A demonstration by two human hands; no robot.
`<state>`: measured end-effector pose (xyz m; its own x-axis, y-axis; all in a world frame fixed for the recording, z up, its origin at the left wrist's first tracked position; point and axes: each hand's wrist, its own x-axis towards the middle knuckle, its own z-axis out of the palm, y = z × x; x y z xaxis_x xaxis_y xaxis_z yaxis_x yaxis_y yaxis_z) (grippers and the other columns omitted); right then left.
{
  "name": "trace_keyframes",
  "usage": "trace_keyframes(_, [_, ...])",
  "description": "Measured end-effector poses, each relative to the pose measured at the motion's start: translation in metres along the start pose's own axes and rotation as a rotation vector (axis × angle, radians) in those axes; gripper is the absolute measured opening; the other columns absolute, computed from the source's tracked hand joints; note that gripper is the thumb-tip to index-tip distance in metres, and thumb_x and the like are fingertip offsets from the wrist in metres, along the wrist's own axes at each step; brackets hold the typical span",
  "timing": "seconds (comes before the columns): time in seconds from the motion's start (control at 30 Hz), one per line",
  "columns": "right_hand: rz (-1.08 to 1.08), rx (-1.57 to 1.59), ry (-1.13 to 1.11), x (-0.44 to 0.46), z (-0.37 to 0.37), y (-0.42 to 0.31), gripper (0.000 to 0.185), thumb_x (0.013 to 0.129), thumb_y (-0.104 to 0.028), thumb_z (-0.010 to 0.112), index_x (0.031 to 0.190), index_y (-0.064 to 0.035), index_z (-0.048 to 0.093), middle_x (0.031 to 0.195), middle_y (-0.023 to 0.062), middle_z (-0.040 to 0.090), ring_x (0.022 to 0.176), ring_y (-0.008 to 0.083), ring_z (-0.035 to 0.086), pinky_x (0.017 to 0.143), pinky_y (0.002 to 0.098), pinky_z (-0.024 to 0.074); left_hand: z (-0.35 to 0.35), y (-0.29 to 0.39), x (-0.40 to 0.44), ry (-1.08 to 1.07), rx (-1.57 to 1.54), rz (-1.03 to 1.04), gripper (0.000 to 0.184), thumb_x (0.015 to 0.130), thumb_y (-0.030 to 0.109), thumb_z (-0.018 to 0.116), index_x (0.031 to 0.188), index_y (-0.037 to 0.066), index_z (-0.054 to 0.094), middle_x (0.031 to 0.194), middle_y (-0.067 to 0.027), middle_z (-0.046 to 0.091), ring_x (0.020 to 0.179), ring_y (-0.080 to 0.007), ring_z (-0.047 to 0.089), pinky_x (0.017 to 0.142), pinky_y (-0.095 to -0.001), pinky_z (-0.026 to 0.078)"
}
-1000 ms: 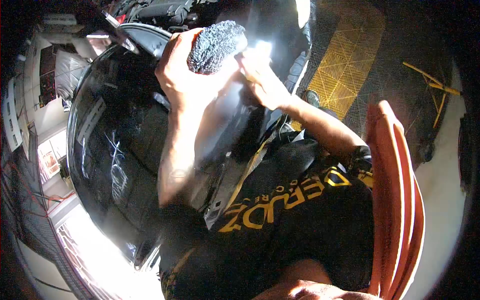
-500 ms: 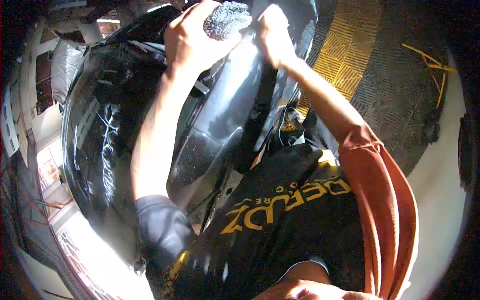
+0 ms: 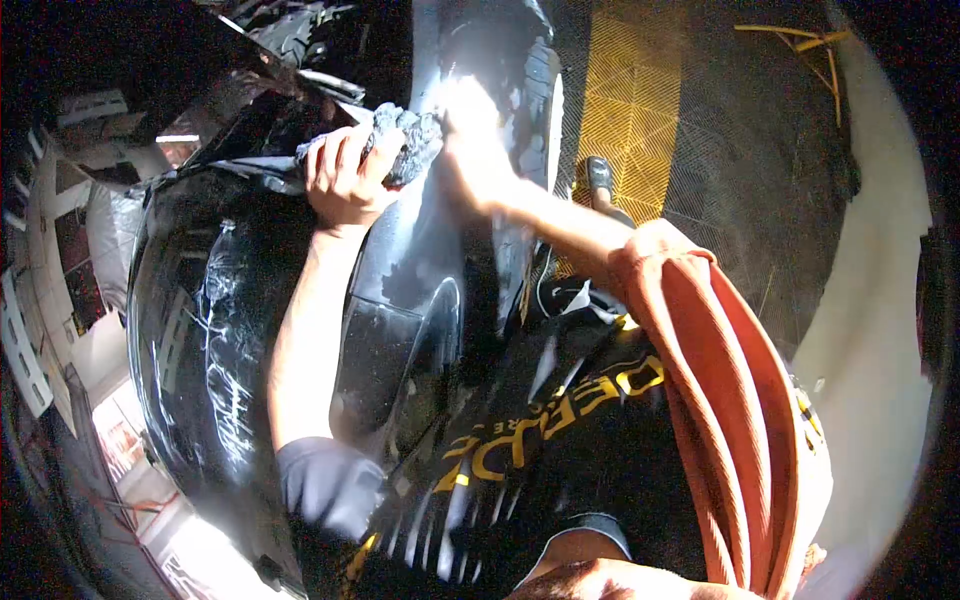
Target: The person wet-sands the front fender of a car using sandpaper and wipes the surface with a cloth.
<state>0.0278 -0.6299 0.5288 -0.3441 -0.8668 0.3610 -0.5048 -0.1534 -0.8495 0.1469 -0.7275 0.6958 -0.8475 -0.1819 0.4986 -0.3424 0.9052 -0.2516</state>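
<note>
My left hand [image 3: 347, 185] grips a crumpled, dark, fluffy cloth [image 3: 408, 145], its fingers bent over the near side. The cloth rests at the edge of a glossy black car panel [image 3: 395, 255]. To the right of it, my right hand [image 3: 475, 150] is at the same panel, in strong glare. Its fingers are washed out, so their shape and anything in them cannot be made out. A rust-coloured towel [image 3: 715, 370] hangs over my right upper arm and shoulder.
The car's dark windshield [image 3: 215, 330] with white streaky reflections fills the left. Open engine parts [image 3: 290, 30] show at the top. On the right are a patterned floor with a yellow strip [image 3: 635, 100], my shoe [image 3: 597, 175] and a yellow stand [image 3: 800, 40].
Both hands have come lower in view since half a second ago. My left hand's fingers now show from the back, over the cloth. The towel has shifted inward with my right arm.
</note>
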Motion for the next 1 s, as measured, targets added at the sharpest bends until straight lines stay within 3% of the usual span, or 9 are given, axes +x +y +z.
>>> trace_keyframes(0.07, [0.018, 0.159, -0.025, -0.059, 0.009, -0.046, 0.057, 0.092, -0.014, 0.051, 0.145, 0.0028, 0.039, 0.151, 0.0251, 0.038, 0.145, 0.0354, 0.032, 0.122, 0.0424, 0.0219, 0.004, -0.002, -0.008, -0.037, 0.058, 0.01, 0.037, 0.073, 0.045, 0.077, 0.102, 0.023, 0.07, 0.103, -0.0049, 0.066, 0.093, -0.026, 0.063, 0.082, -0.045, 0.049])
trace_keyframes(0.17, [-0.03, -0.036, -0.255, -0.062, -0.001, -0.032, 0.07, 0.091, -0.018, 0.05, 0.152, 0.0047, 0.025, 0.159, 0.0303, 0.019, 0.151, 0.0434, 0.01, 0.124, 0.0474, 0.0032, 0.003, 0.002, -0.004, -0.029, 0.041, -0.007, 0.033, 0.072, 0.039, 0.078, 0.1, 0.023, 0.069, 0.1, -0.004, 0.065, 0.091, -0.0261, 0.063, 0.08, -0.0441, 0.049])
trace_keyframes(0.33, [0.077, -0.064, 0.326, 0.079, -0.013, 0.031, 0.044, 0.096, -0.019, 0.045, 0.131, 0.0088, 0.047, 0.134, 0.0345, 0.046, 0.13, 0.0461, 0.042, 0.115, 0.048, 0.0283, 0.001, 0.005, -0.003, -0.032, 0.04, 0.008, 0.036, 0.069, 0.033, 0.081, 0.102, 0.023, 0.068, 0.099, -0.0035, 0.064, 0.091, -0.0263, 0.064, 0.081, -0.0435, 0.049])
trace_keyframes(0.4, [0.144, 0.05, 0.0, 0.023, -0.027, -0.017, 0.042, 0.096, -0.009, 0.041, 0.133, 0.01, 0.045, 0.132, 0.035, 0.046, 0.123, 0.0436, 0.048, 0.115, 0.0463, 0.0315, 0.0, 0.004, 0.0, -0.053, 0.042, -0.005, 0.039, 0.068, 0.03, 0.081, 0.104, 0.023, 0.067, 0.099, -0.0037, 0.064, 0.091, -0.0263, 0.064, 0.081, -0.0434, 0.048])
trace_keyframes(0.53, [-0.191, 0.378, -0.135, -0.073, -0.012, -0.039, 0.056, 0.094, -0.01, 0.045, 0.145, 0.0084, 0.033, 0.157, 0.0327, 0.021, 0.147, 0.0468, 0.022, 0.123, 0.051, 0.0144, -0.001, 0.005, -0.001, -0.079, 0.043, -0.013, 0.041, 0.066, 0.028, 0.081, 0.104, 0.023, 0.068, 0.101, -0.0045, 0.064, 0.093, -0.0267, 0.064, 0.082, -0.0439, 0.048])
trace_keyframes(0.67, [0.179, 0.048, 0.062, 0.072, -0.016, 0.058, 0.061, 0.094, -0.016, 0.048, 0.147, 0.0079, 0.029, 0.152, 0.0356, 0.029, 0.143, 0.0484, 0.028, 0.12, 0.0516, 0.0208, 0.001, 0.005, -0.001, -0.052, 0.054, 0.002, 0.04, 0.067, 0.029, 0.082, 0.104, 0.023, 0.068, 0.1, -0.0045, 0.064, 0.093, -0.0273, 0.064, 0.082, -0.0435, 0.047])
trace_keyframes(0.9, [-0.157, 0.257, 0.101, -0.036, -0.035, -0.04, 0.037, 0.094, -0.01, 0.042, 0.128, 0.005, 0.042, 0.133, 0.0315, 0.042, 0.131, 0.0436, 0.038, 0.113, 0.05, 0.0266, -0.001, 0.006, 0.001, -0.087, 0.047, 0.003, 0.038, 0.068, 0.028, 0.079, 0.104, 0.023, 0.068, 0.1, -0.0047, 0.065, 0.092, -0.027, 0.063, 0.082, -0.0428, 0.047])
trace_keyframes(0.93, [-0.201, 0.442, 0.093, -0.044, -0.038, -0.033, 0.056, 0.093, -0.007, 0.038, 0.147, 0.006, 0.035, 0.15, 0.0354, 0.033, 0.144, 0.0484, 0.027, 0.122, 0.0532, 0.0161, -0.002, 0.006, 0.003, -0.087, 0.045, 0.008, 0.039, 0.068, 0.028, 0.079, 0.105, 0.022, 0.068, 0.1, -0.0049, 0.065, 0.092, -0.0271, 0.063, 0.083, -0.0425, 0.047])
trace_keyframes(1.0, [-0.042, 0.153, 0.09, 0.012, -0.018, 0.023, 0.053, 0.092, -0.01, 0.043, 0.142, 0.0071, 0.039, 0.146, 0.035, 0.037, 0.141, 0.0459, 0.031, 0.121, 0.0486, 0.0217, -0.009, 0.006, 0.008, -0.119, 0.044, 0.041, 0.041, 0.067, 0.027, 0.08, 0.106, 0.02, 0.069, 0.099, -0.0067, 0.065, 0.09, -0.0285, 0.064, 0.081, -0.0437, 0.049])
